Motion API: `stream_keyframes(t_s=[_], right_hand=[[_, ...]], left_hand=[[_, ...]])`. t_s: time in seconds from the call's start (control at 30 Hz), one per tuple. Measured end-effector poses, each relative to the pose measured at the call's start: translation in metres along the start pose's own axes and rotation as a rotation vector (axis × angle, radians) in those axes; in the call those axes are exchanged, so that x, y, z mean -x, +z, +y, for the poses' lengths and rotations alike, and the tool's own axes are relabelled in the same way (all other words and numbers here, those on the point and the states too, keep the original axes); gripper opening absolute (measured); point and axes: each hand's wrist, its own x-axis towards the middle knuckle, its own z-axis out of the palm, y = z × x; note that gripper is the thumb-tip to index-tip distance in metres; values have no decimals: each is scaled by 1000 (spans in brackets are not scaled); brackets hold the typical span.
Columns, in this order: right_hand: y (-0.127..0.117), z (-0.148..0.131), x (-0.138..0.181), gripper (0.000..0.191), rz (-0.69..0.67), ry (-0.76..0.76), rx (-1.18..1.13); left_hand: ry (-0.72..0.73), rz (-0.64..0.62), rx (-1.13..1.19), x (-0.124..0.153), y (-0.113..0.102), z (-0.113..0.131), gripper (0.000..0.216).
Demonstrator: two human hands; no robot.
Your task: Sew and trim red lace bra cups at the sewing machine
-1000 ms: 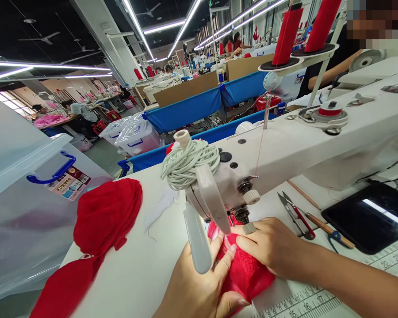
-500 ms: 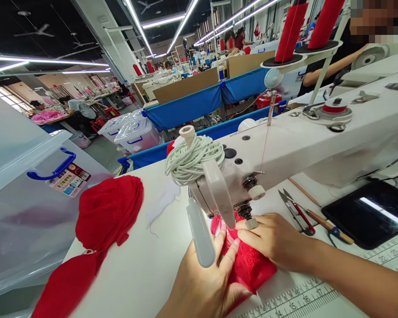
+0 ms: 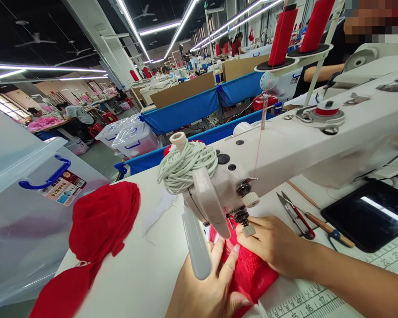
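Note:
Under the head of a white sewing machine point(image 3: 212, 194) lies a piece of red lace fabric point(image 3: 250, 271), bunched toward the front. My left hand point(image 3: 200, 289) rests on its left side, fingers stretched out and spread, thumb over the near edge. On the far right part of the cloth, close to the needle area, my right hand point(image 3: 277, 245) presses with its fingers bent together on the fabric. The machine's head and a grey lever point(image 3: 197, 247) hide the needle and some of my left fingers. A coil of pale cord point(image 3: 189, 165) hangs on the head.
A heap of red cloth point(image 3: 102, 221) lies on the left of the table beside a clear plastic box point(image 3: 36, 221). Thread snips point(image 3: 298, 216), a wooden-handled tool point(image 3: 331, 227), a black tablet point(image 3: 371, 212) and a printed ruler point(image 3: 305, 300) are to the right. Another person's arm point(image 3: 325, 73) shows behind.
The view has shifted slightly, so the machine and hands sit a little lower. Both hands keep nearly the same place on the red fabric.

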Motion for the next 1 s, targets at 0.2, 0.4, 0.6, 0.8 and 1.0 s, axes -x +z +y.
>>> stream_keyframes(t_s=[0.2, 0.4, 0.6, 0.8, 1.0], right_hand=[[1, 1, -1, 25, 29, 11, -89], [1, 1, -1, 31, 12, 44, -129], [2, -1, 0, 29, -32, 64, -157], [2, 1, -1, 25, -37, 77, -140], [-1, 0, -1, 25, 57, 81, -177]], left_hand=[[-12, -3, 33, 1, 2, -1, 58], [10, 32, 15, 0, 5, -2, 59], [38, 51, -13, 2, 11, -1, 66], [140, 128, 9, 2, 19, -10, 69], [135, 160, 22, 4, 29, -10, 67]])
